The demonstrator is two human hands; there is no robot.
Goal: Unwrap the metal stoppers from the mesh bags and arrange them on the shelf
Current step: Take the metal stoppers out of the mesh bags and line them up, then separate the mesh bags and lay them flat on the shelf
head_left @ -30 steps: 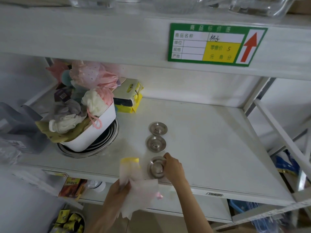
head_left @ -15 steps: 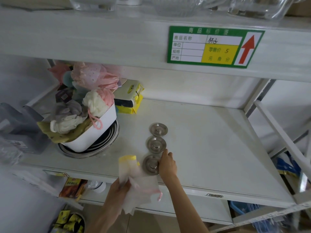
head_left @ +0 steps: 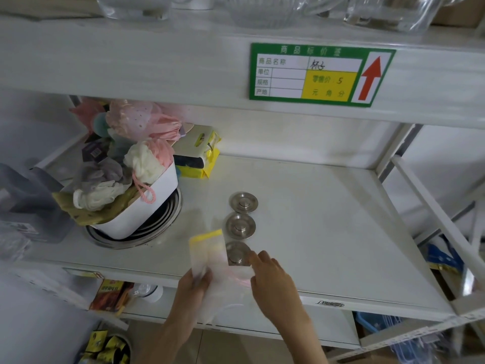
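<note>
Three round metal stoppers stand in a line on the white shelf (head_left: 328, 232): the far stopper (head_left: 243, 202), the middle stopper (head_left: 240, 225) and the near stopper (head_left: 237, 254). My right hand (head_left: 273, 278) rests just right of the near stopper, fingertips touching or almost touching its rim, holding nothing. My left hand (head_left: 193, 287) grips an empty white mesh bag (head_left: 207, 254) with a yellow top edge; the bag overlaps the near stopper's left side.
A white tub (head_left: 147, 214) heaped with bath puffs sits on stacked metal basins at the left. Yellow sponge packs (head_left: 199, 156) lie behind it. A green price label (head_left: 320, 73) hangs on the upper shelf edge, glassware above. The shelf frame post stands at right.
The near stopper was slid left into line with the other two. My right hand has drawn back off it toward the shelf edge. My left hand raised the bag toward the stopper.
</note>
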